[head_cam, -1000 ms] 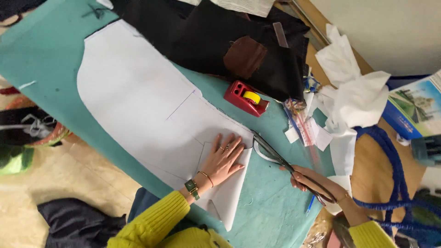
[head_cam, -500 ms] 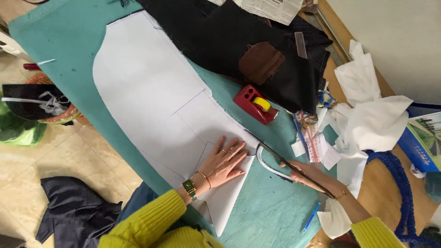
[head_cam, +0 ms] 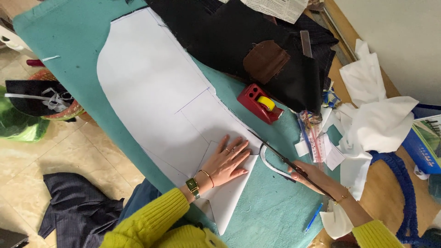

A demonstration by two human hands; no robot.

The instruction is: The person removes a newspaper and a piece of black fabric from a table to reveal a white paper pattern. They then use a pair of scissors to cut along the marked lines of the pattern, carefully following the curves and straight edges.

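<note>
A large white paper pattern (head_cam: 161,96) lies on teal fabric (head_cam: 69,41) spread over the table. My left hand (head_cam: 227,160) presses flat on the pattern's near end, fingers spread, with a watch and bracelet at the wrist. My right hand (head_cam: 317,177) grips black scissors (head_cam: 275,154), whose blades point along the pattern's right edge into the teal fabric. A thin curved strip (head_cam: 268,163) of cut material curls beside the blades.
A red tape dispenser (head_cam: 259,103) with a yellow roll sits beyond the scissors. Black fabric with a brown patch (head_cam: 266,59) covers the far side. White cloth scraps (head_cam: 376,119), a clear ruler (head_cam: 312,135), a blue pen (head_cam: 313,217) and blue cord (head_cam: 404,183) lie right. Dark cloth (head_cam: 78,206) lies on the floor.
The view has shifted, so the table sits further right and lower. Both hands stay by the pattern's near end, the scissors still at the edge.
</note>
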